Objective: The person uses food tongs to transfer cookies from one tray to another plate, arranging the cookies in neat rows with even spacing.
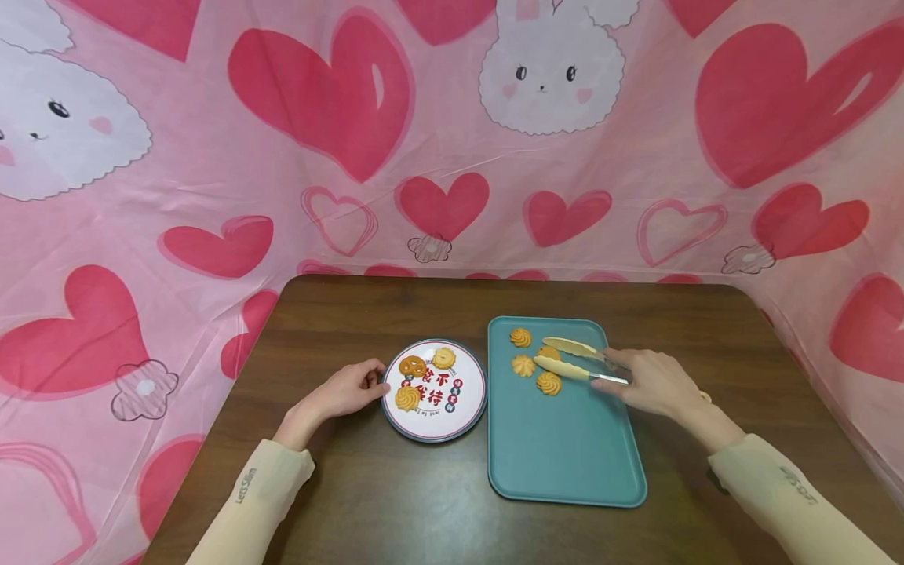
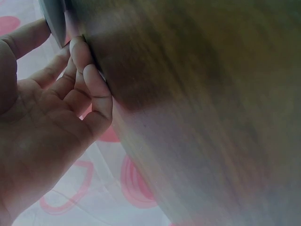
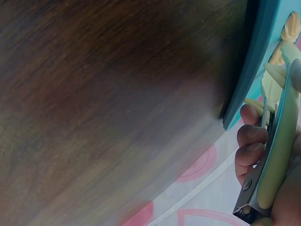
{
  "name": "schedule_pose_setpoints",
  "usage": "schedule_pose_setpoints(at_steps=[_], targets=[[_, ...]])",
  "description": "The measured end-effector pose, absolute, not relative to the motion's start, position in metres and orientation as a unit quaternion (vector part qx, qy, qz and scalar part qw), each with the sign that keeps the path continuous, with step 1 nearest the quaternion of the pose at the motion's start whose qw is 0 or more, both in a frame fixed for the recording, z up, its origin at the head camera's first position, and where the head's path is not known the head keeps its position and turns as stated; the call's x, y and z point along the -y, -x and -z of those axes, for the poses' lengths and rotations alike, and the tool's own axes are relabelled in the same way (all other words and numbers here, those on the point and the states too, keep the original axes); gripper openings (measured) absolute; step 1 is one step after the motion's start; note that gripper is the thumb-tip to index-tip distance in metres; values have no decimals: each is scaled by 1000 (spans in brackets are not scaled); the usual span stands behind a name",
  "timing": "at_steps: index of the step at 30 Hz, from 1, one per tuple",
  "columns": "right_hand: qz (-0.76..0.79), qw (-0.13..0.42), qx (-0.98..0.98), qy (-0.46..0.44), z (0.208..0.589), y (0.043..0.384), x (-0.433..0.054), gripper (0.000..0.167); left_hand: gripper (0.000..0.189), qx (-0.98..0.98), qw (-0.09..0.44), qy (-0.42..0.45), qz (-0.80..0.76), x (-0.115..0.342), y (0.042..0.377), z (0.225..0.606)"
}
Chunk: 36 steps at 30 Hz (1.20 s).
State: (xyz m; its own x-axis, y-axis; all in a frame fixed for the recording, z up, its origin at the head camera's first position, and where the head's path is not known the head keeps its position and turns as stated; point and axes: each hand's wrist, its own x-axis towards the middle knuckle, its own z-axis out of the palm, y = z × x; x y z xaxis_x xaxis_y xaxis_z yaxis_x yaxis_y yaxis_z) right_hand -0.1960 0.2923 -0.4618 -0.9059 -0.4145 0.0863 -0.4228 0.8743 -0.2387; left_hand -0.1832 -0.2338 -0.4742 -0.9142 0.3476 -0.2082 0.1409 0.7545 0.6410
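In the head view my left hand (image 1: 356,387) pinches the left rim of a round white plate (image 1: 469,392) with red lettering, thumb and forefinger at its edge. On that plate lie a pretzel-shaped cookie (image 1: 413,366), a round cookie (image 1: 444,359) and a swirled cookie (image 1: 407,399). My right hand (image 1: 651,380) grips tongs (image 1: 570,369) with cream tips over the teal tray (image 1: 565,455). Between the tong tips sits a round cookie (image 1: 548,352), partly hidden; whether both tips touch it I cannot tell. Around it are swirled cookies (image 1: 520,337) and a flower-shaped one (image 1: 523,366).
The plate stands close to the tray's left edge on a dark wooden table (image 1: 339,486). Behind the table hangs a pink cloth (image 1: 452,157) with hearts and rabbits. A small pale object (image 1: 705,397) shows beside my right wrist.
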Motion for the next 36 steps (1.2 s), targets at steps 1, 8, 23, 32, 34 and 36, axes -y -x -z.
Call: schedule_pose_setpoints(at_steps=[1, 8, 23, 32, 34, 36], targets=[[-127, 16, 968, -215, 462, 196, -292, 76, 35, -923, 159, -132, -324, 234, 183, 474], [-126, 19, 968, -216, 462, 197, -292, 75, 35, -923, 159, -131, -326, 234, 183, 473], [-127, 12, 969, -211, 462, 196, -293, 75, 35, -923, 158, -130, -325, 234, 182, 473], [-132, 9, 968, -212, 462, 196, -293, 72, 35, -921, 162, -133, -328, 234, 182, 473], [-132, 8, 968, -212, 462, 196, -293, 72, 35, -921, 162, -133, -329, 235, 182, 473], [-132, 10, 968, -213, 462, 196, -293, 72, 34, -921, 162, -132, -330, 235, 182, 473]])
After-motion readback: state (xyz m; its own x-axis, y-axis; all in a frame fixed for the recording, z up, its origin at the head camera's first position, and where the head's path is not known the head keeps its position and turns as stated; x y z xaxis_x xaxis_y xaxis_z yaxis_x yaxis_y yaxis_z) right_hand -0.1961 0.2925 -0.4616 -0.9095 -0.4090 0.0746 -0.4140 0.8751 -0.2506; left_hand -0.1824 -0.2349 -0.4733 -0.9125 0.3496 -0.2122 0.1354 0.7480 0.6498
